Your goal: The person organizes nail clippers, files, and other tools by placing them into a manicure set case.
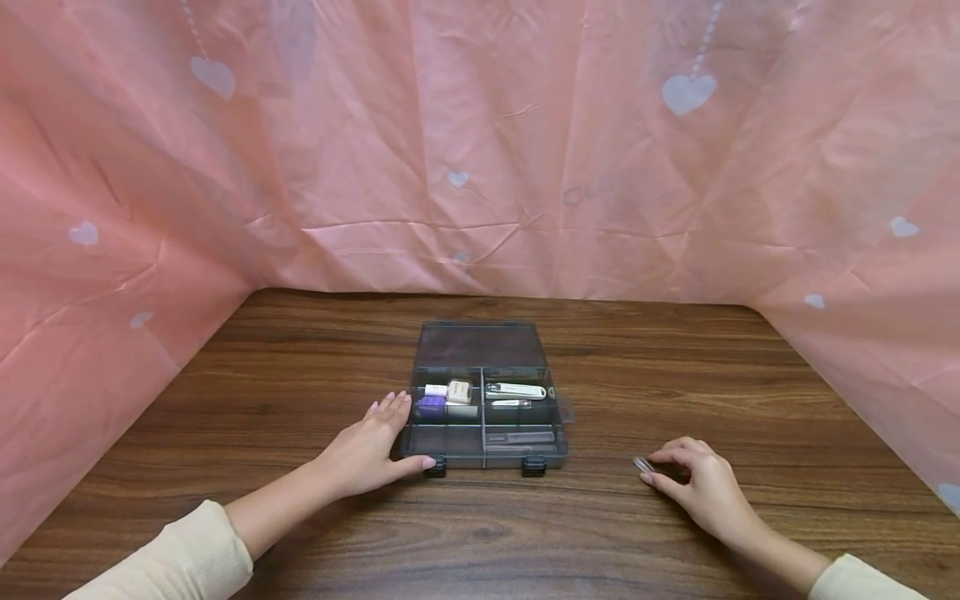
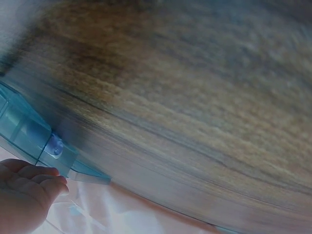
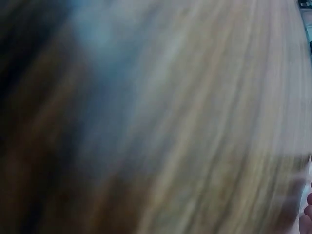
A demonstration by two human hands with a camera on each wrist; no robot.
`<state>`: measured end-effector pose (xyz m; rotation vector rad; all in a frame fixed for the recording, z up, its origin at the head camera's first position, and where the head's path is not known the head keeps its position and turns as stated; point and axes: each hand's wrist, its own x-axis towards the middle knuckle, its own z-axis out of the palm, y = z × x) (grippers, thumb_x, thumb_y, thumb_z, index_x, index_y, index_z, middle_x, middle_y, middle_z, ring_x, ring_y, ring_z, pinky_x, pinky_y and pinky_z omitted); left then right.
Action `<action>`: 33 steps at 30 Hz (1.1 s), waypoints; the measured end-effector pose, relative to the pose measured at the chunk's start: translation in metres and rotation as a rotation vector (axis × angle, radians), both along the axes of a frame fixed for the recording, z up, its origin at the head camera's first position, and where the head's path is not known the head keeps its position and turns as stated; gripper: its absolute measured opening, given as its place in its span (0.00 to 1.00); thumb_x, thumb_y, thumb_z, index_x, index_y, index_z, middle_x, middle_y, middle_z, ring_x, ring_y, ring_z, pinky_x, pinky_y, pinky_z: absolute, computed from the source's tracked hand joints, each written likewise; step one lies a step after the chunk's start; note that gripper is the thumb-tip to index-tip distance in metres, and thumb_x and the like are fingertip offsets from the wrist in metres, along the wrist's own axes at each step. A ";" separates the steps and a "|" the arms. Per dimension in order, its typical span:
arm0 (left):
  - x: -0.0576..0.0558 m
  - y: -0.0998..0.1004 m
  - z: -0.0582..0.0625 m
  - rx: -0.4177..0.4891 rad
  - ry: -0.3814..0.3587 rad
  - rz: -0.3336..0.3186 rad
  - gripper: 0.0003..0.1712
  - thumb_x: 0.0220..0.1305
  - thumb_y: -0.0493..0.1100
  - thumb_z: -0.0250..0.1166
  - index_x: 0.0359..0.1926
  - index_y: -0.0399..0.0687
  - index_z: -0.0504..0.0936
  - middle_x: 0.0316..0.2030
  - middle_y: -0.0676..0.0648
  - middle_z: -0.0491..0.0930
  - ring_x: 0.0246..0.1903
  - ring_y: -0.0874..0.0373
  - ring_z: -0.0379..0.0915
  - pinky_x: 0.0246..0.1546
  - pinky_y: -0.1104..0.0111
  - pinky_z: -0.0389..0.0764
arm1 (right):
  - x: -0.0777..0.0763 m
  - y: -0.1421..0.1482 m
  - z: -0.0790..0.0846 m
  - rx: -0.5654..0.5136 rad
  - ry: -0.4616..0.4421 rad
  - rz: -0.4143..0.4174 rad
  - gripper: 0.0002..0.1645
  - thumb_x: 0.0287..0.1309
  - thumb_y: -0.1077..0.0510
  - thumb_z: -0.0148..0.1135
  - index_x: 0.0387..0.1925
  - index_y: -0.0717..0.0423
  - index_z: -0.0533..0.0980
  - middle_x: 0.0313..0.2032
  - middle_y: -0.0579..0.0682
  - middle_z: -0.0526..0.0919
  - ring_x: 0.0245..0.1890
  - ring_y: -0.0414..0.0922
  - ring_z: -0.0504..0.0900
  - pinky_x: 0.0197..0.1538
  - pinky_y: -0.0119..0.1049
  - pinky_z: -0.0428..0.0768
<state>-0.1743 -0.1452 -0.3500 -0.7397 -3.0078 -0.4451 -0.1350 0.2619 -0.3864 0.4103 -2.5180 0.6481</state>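
Observation:
A smoky, see-through organizer box [image 1: 486,433] lies on the table with its lid [image 1: 482,346] laid back. My left hand [image 1: 372,450] rests against the box's left side, fingers straight, thumb at the front left latch [image 1: 435,467]. In the left wrist view, its fingertips are right at the box wall. Off to the right, my right hand [image 1: 701,483] pinches a small clear, shiny piece [image 1: 642,464] between thumb and fingers; I cannot tell its kind. Inside the box are a cream nail polish bottle [image 1: 460,392], a purple bottle [image 1: 431,406] and nail clippers [image 1: 516,391].
A small white-handled tool [image 1: 512,403] lies below the clippers. Clear, flat strips [image 1: 520,437] are in the front right compartment. The brown wood-grain table [image 1: 300,375] is bounded at the back and sides by a pink curtain [image 1: 480,150] with hearts.

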 end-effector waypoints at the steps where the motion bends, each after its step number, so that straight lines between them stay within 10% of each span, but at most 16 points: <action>1: 0.000 0.000 0.000 0.001 -0.001 0.000 0.53 0.54 0.66 0.60 0.65 0.26 0.59 0.65 0.29 0.59 0.67 0.38 0.53 0.67 0.52 0.58 | 0.000 0.000 -0.001 -0.003 0.009 0.001 0.12 0.30 0.65 0.76 0.24 0.54 0.82 0.28 0.42 0.80 0.29 0.31 0.71 0.26 0.25 0.73; 33: 0.001 0.001 0.000 0.000 -0.010 0.007 0.53 0.54 0.66 0.61 0.65 0.27 0.59 0.66 0.30 0.58 0.68 0.39 0.52 0.68 0.52 0.57 | -0.012 -0.010 0.003 -0.042 0.022 0.031 0.10 0.34 0.68 0.73 0.20 0.52 0.81 0.25 0.41 0.80 0.28 0.29 0.70 0.26 0.26 0.72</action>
